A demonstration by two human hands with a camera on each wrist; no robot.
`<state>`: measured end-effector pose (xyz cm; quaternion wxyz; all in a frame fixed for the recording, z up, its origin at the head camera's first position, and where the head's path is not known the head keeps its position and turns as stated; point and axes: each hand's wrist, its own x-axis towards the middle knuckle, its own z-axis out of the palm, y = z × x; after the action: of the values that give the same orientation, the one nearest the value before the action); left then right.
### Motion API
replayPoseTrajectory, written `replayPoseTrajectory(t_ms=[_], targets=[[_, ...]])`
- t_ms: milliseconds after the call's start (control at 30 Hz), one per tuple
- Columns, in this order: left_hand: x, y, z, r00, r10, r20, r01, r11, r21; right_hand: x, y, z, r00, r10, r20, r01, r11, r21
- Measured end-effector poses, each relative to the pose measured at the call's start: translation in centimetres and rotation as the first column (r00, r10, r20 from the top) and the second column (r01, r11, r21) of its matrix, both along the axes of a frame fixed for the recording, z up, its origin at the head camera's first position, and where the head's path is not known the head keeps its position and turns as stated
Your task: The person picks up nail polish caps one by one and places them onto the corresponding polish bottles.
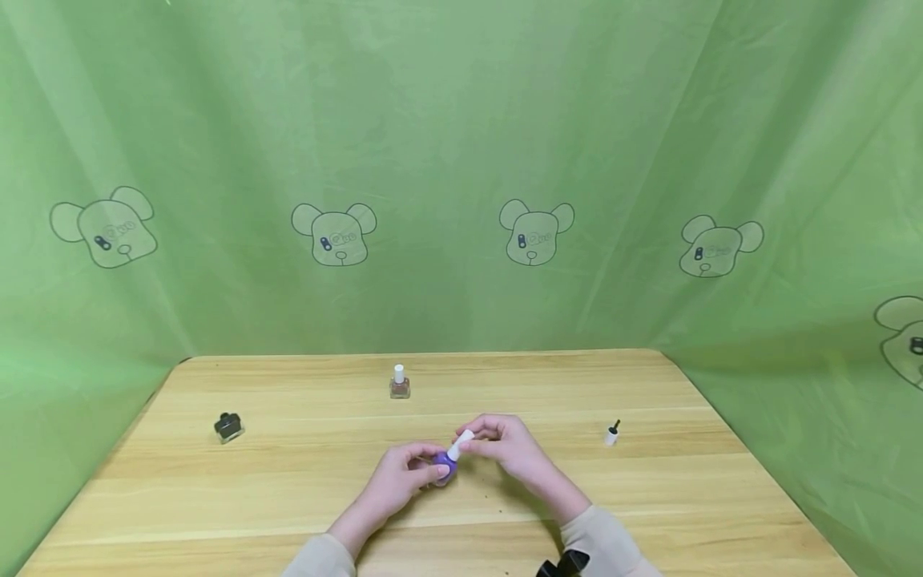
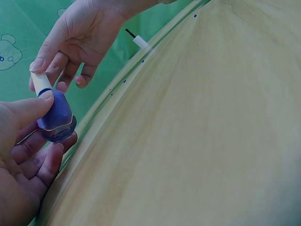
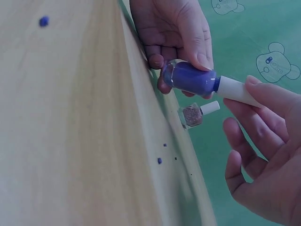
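A purple nail polish bottle (image 1: 450, 462) tilts in front of me, held between the thumb and fingers of my left hand (image 1: 398, 479). My right hand (image 1: 507, 445) pinches its white cap (image 1: 460, 445) between thumb and index finger. In the right wrist view, the cap (image 3: 237, 91) is in line with the bottle (image 3: 190, 79), and a bit of purple neck shows between them. The left wrist view shows the left thumb lying along the bottle (image 2: 59, 110) near its neck, while the other right fingers curve loosely below the cap.
A glittery pinkish nail polish bottle (image 1: 400, 389) with a white cap stands at the back of the wooden table (image 1: 324, 433). Far left is a dark bottle (image 1: 229, 428). A white cap with a black brush (image 1: 611, 437) lies at right. Small purple specks (image 3: 44, 21) dot the wood.
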<state>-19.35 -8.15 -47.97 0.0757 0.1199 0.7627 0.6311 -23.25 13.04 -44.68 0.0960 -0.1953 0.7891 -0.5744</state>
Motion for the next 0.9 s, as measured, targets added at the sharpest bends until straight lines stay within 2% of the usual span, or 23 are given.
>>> replayPoseTrajectory(t_ms=[200,433,667,900], targets=[[0.01,0.08,-0.14,1.0,-0.003,-0.007,0.003,1.0,0.005,0.16,-0.3,-0.16,0.995,-0.096,0.007,0.095,0.995,0.028],[0.07,0.15,-0.09,1.0,0.003,-0.009,-0.003,1.0,0.009,0.14,-0.34,-0.24,0.991,-0.131,0.005,0.131,0.991,0.022],[-0.12,0.13,-0.17,1.0,0.01,0.006,-0.01,1.0,0.01,-0.13,0.01,0.08,0.998,-0.054,0.03,0.053,0.998,0.019],[-0.24,0.11,-0.29,1.0,0.01,0.007,-0.01,1.0,0.024,-0.26,0.6,0.45,0.995,0.096,0.018,-0.096,0.995,0.015]])
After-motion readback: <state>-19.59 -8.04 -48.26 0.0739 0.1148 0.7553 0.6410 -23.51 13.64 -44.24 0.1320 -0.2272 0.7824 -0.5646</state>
